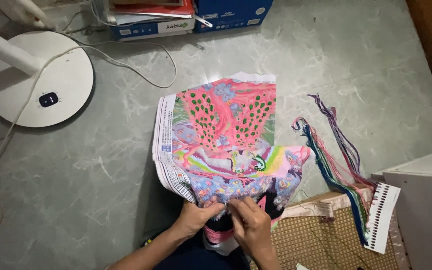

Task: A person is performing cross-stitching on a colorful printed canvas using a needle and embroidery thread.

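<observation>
At the near edge of the canvas (226, 145), low in the middle of the view, both hands meet. The left hand (196, 217) has its fingers curled together, gripping the cloth's lower hem from the side. The right hand (250, 224) lies just beside it, fingertips (233, 207) pressed together in a pinch on the fabric; whether a needle sits between them is too small to tell. Both forearms come up from the bottom edge.

Outward from the hands, the canvas rises and bends away over the person's lap, partly folded, its printed face showing pink, green dots, lilac and blue. A white margin with a colour key runs down its left side.

To the right, well apart from the cloth, a bundle of threads (336, 160) in blue, green, pink and purple trails across the floor (101, 165) to a white card (382, 216) with punched holes. That card rests partly on a woven mat (321, 240) beside the right hand.

Farther left stands a fan base (38, 82), round and white, with a cord (126, 65) looping over the grey marbled floor. Blue boxes (191, 17) line the far wall.
</observation>
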